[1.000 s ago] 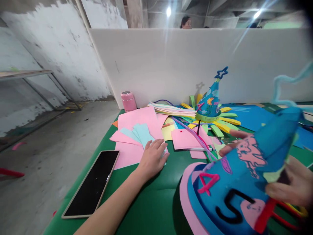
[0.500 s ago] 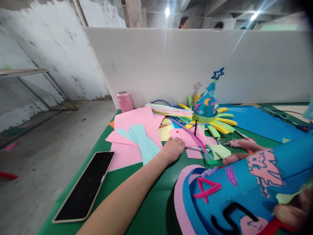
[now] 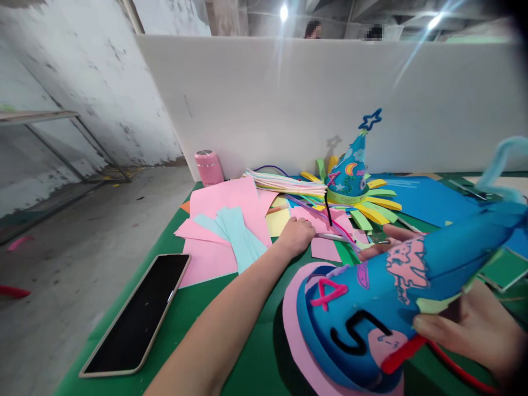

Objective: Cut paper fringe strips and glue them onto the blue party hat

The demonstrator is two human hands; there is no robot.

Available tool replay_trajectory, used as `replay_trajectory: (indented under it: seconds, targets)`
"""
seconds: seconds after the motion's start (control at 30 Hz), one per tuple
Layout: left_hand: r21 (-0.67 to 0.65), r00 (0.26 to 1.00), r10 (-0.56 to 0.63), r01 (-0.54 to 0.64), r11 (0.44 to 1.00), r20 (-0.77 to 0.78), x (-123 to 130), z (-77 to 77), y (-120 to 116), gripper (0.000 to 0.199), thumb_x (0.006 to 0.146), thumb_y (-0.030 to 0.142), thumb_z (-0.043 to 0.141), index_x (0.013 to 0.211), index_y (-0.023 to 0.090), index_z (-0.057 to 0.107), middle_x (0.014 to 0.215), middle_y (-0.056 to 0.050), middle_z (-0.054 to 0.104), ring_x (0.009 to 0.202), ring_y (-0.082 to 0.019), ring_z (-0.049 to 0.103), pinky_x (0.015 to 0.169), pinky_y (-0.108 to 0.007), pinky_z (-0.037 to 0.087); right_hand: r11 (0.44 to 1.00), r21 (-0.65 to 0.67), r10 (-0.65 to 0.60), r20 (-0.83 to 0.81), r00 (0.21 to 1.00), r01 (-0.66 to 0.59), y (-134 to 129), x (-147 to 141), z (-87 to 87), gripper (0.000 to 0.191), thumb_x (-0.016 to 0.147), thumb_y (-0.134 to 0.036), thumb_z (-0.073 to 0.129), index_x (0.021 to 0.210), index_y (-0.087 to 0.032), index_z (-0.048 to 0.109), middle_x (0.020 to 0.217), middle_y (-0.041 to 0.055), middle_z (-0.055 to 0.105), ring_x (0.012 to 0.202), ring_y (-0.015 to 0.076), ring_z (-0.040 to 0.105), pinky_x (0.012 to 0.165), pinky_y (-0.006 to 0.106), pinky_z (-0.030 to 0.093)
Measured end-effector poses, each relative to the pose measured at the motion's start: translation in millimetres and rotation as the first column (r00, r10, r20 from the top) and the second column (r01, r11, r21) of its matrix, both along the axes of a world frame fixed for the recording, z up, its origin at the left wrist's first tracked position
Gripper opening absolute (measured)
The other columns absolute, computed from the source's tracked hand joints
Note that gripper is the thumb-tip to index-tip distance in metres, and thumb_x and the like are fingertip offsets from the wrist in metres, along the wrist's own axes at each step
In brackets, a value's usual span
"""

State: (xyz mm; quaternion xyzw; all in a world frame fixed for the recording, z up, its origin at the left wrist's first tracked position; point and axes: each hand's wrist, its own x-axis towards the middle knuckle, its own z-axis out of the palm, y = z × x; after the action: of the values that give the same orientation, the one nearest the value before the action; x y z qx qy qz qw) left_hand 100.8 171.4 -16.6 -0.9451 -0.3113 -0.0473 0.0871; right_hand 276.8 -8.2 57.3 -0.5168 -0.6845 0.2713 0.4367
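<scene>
My right hand (image 3: 474,324) grips a blue paper cone hat (image 3: 371,291) that lies tilted on its side. Its thumb presses on the near side, while fingertips show beyond the far side. The hat carries a pink 4, a black 5, pink cut-out figures, a red strip and a pink brim; a light blue pipe cleaner curls from its tip. Farther in, my left hand (image 3: 297,236) rests by the pink paper piece (image 3: 325,250) with curled fingers. What is under them, if anything, is hidden. A white pen (image 3: 330,237) lies against its side.
A black-screened phone (image 3: 140,313) lies at the left table edge. Behind it are pink sheets (image 3: 223,192), pale blue strips (image 3: 239,236) and a pink bottle (image 3: 209,168). A second cone hat (image 3: 350,170) and a bundle of pipe cleaners (image 3: 284,184) stand before a white partition (image 3: 256,104).
The blue hat and my right hand have shifted left into fuller view, showing the thumb and the hat's curled tip. My left hand has stayed by the pink paper.
</scene>
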Motion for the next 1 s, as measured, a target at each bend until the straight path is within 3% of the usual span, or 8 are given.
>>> replay_trajectory:
  seconds: [0.13, 0.2, 0.3, 0.5, 0.7, 0.87, 1.0]
  targets:
    - [-0.003, 0.998, -0.004, 0.004, 1.0, 0.062, -17.2, 15.4, -1.5, 0.022, 0.083, 0.026, 0.044, 0.1, 0.015, 0.053, 0.096, -0.008, 0.06, 0.097, -0.02, 0.051, 0.085, -0.04, 0.035, 0.991, -0.116, 0.054, -0.073, 0.996, -0.062, 8.6, -12.9, -1.2, 0.054, 0.059, -0.037, 0.068, 0.108, -0.032, 0.047, 0.104, 0.0063, 0.059, 0.093, 0.0283, 0.057, 0.071, 0.038, 0.054]
    - [-0.003, 0.994, 0.035, -0.035, 0.999, 0.102, -37.9, 25.1, -4.4, 0.026, 0.082, 0.024, 0.044, 0.107, 0.017, 0.049, 0.106, -0.008, 0.058, 0.106, -0.021, 0.045, 0.09, -0.041, 0.029, 0.991, -0.119, 0.06, -0.069, 0.996, -0.068, 12.7, -17.3, -2.0, 0.054, 0.059, -0.036, 0.067, 0.108, -0.03, 0.045, 0.1, 0.0061, 0.059, 0.095, 0.0278, 0.055, 0.076, 0.039, 0.052]
    - [-0.024, 0.981, 0.13, -0.128, 0.992, 0.141, -77.5, 33.9, -16.0, 0.026, 0.083, 0.018, 0.037, 0.107, 0.017, 0.048, 0.114, -0.01, 0.054, 0.114, -0.022, 0.039, 0.091, -0.043, 0.026, 0.99, -0.097, 0.108, 0.003, 0.994, -0.107, 22.3, -27.8, 1.2, 0.038, 0.062, -0.035, 0.066, 0.095, -0.029, 0.049, 0.089, 0.0037, 0.059, 0.091, 0.0258, 0.055, 0.077, 0.039, 0.05]
    - [-0.129, 0.968, 0.217, -0.2, 0.971, 0.13, -135.1, 19.8, -58.4, 0.037, 0.085, 0.035, 0.033, 0.119, 0.021, 0.041, 0.129, -0.01, 0.042, 0.118, -0.026, 0.034, 0.09, -0.048, 0.027, 0.975, 0.013, 0.219, 0.138, 0.966, -0.223, 44.1, -54.7, 7.7, 0.037, 0.066, -0.029, 0.065, 0.098, -0.029, 0.045, 0.089, -0.0005, 0.056, 0.084, 0.0194, 0.055, 0.07, 0.028, 0.05]
    - [-0.203, 0.963, 0.242, -0.215, 0.955, 0.116, -147.1, 4.3, -69.6, 0.041, 0.086, 0.041, 0.027, 0.122, 0.026, 0.04, 0.134, -0.01, 0.035, 0.121, -0.028, 0.03, 0.091, -0.054, 0.024, 0.972, 0.079, 0.215, 0.065, 0.974, -0.22, 61.0, -61.5, 13.2, 0.043, 0.066, -0.031, 0.065, 0.104, -0.026, 0.045, 0.101, 0.0016, 0.054, 0.098, 0.0235, 0.05, 0.079, 0.033, 0.046]
    - [-0.244, 0.965, 0.235, -0.202, 0.948, 0.114, -151.0, 7.7, -68.2, 0.039, 0.086, 0.037, 0.028, 0.12, 0.025, 0.042, 0.133, -0.008, 0.036, 0.122, -0.027, 0.029, 0.092, -0.051, 0.024, 0.965, 0.073, 0.254, -0.018, 0.967, -0.252, 77.3, -63.0, 14.6, 0.044, 0.064, -0.029, 0.067, 0.102, -0.026, 0.046, 0.102, 0.0011, 0.055, 0.108, 0.0257, 0.045, 0.084, 0.035, 0.044]
    - [-0.272, 0.964, 0.242, -0.204, 0.94, 0.114, -155.7, 14.0, -69.0, 0.034, 0.086, 0.032, 0.028, 0.113, 0.026, 0.047, 0.13, -0.006, 0.041, 0.12, -0.026, 0.033, 0.091, -0.052, 0.026, 0.966, 0.009, 0.26, -0.027, 0.965, -0.26, 82.7, -57.7, 5.1, 0.046, 0.065, -0.03, 0.067, 0.104, -0.028, 0.045, 0.107, 0.0015, 0.054, 0.1, 0.0256, 0.05, 0.078, 0.035, 0.047]
